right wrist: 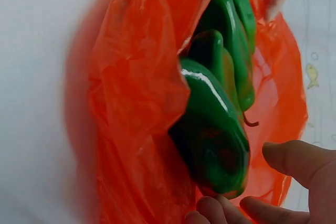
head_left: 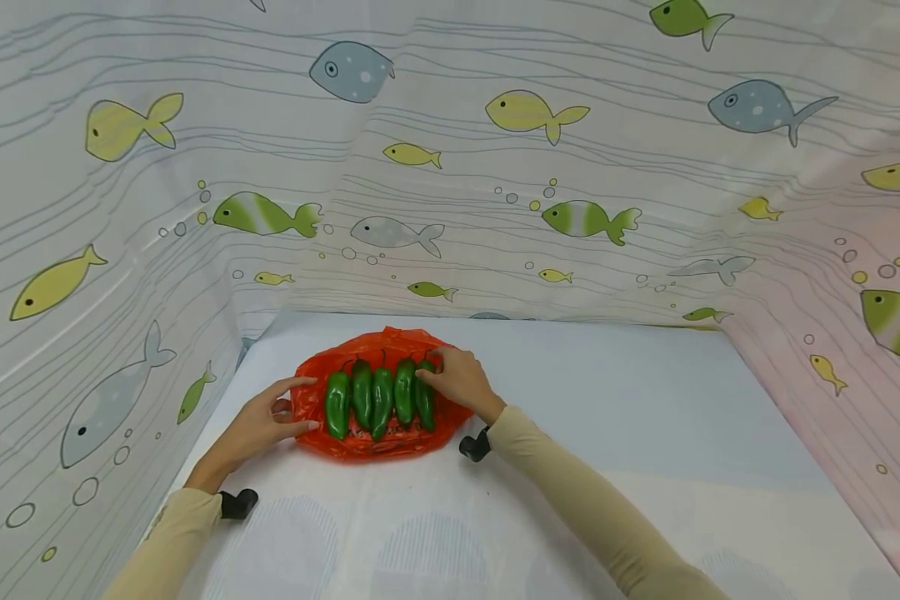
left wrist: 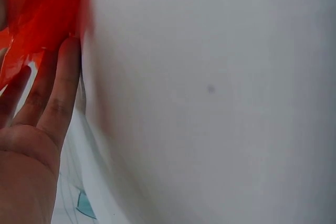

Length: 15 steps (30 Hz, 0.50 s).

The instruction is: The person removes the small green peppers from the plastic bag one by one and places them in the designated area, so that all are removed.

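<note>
Several glossy green peppers lie side by side on a crumpled red plastic bag, stems toward the far side. My left hand is at the bag's left edge, thumb and fingers spread apart. In the left wrist view its straight fingers touch the red plastic. Over the rightmost pepper is my right hand. The right wrist view shows that hand's fingertips right at the end of the nearest pepper, while its thumb stands a little apart from it.
The bag rests on a white table, whose near part has a cloth with pale round patterns. Fish-printed curtains enclose the table at the back and both sides. A black wrist camera is worn on the left wrist, another on the right.
</note>
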Motion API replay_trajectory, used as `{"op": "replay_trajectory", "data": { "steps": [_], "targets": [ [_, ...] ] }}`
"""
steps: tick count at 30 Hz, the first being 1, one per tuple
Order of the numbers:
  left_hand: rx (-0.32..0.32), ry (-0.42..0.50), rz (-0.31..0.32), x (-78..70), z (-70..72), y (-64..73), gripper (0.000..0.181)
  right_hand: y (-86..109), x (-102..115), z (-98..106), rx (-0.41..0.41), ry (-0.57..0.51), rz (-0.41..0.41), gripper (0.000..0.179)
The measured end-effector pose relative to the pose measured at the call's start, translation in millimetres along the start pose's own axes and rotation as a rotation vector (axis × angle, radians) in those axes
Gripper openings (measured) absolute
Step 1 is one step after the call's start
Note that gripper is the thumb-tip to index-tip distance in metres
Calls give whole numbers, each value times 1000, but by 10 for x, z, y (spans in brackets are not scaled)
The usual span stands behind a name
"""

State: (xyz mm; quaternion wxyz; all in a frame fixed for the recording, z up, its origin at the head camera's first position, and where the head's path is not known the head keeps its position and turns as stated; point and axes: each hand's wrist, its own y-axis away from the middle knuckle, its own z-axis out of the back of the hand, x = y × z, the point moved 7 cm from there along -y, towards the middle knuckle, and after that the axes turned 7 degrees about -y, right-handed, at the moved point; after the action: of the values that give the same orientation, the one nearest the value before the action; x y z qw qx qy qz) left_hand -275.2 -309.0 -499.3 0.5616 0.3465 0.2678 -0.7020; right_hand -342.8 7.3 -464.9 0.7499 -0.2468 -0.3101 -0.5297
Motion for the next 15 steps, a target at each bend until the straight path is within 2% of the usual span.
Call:
{"op": "replay_trajectory", "data": {
  "steps": [10,15],
  "targets": [
    [1,12,2,-44,2,45,75,-33,-20,-38,-16,37,0,42],
    [2,28,10,-59,-3,69,76,-39,-45,-77,9,62,-14,47]
  ]
}}
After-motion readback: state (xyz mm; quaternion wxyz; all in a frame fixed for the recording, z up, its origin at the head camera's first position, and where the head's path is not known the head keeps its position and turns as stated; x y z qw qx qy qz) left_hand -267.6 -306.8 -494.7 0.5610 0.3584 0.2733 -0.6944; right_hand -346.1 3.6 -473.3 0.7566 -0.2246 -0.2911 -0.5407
